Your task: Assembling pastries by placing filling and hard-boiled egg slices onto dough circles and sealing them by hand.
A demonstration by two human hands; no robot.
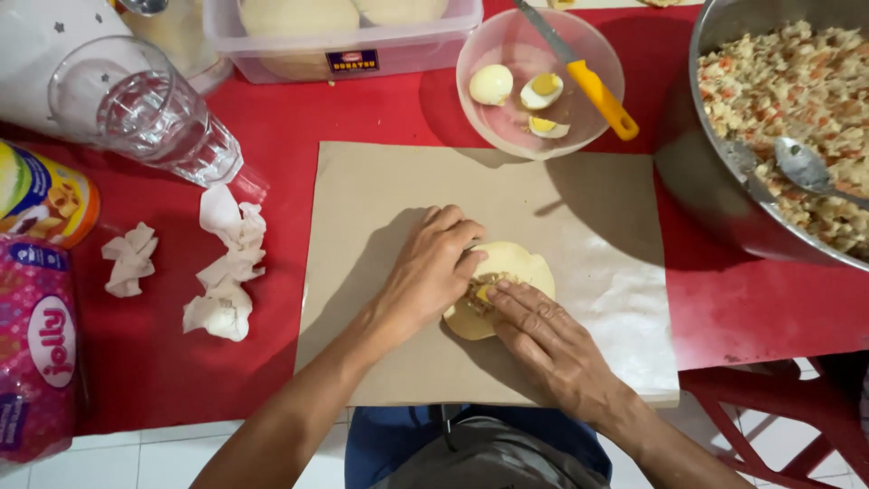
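A pale round of dough (516, 267) lies on a sheet of brown paper (597, 208), with a little chopped filling (480, 290) showing in its middle. My left hand (425, 276) rests on the dough's left edge, fingers curled over it. My right hand (543, 340) comes in from below and presses its fingertips on the filling and the near edge of the dough. Neither hand lifts the dough off the paper.
A steel bowl (706, 172) of chopped filling with a spoon (806, 167) stands at right. Behind the paper is a clear bowl (493, 127) with boiled egg pieces and a yellow-handled knife (593, 91). A glass (149, 113), crumpled tissues (226, 272) and packets lie left.
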